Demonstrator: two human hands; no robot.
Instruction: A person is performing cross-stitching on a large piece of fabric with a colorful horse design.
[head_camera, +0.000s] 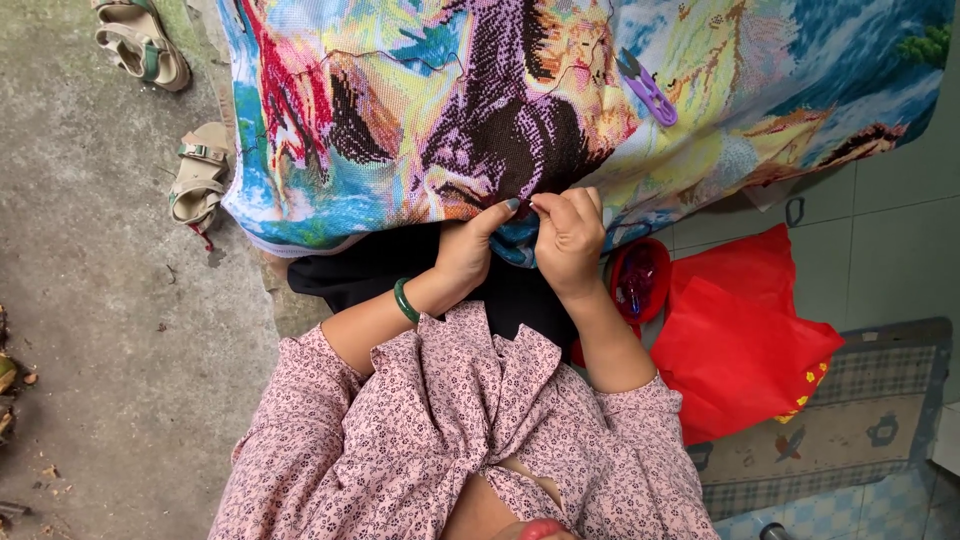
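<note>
A large, brightly coloured cross-stitch cloth (420, 110) is spread over my lap and beyond it. My left hand (470, 250), with a green bangle (404, 301) on the wrist, reaches under the cloth's near edge, thumb on top pinching the fabric. My right hand (568, 240) is closed beside it at the same edge, fingertips pinched together as on a needle or thread too small to see. A purple thread snipper (648, 92) lies on the cloth to the upper right.
A red plastic bag (745, 340) and a small red bowl (640, 282) holding small items sit on the tiled floor at the right, next to a patterned mat (850, 420). Two sandals (150, 45) lie on the concrete at the upper left.
</note>
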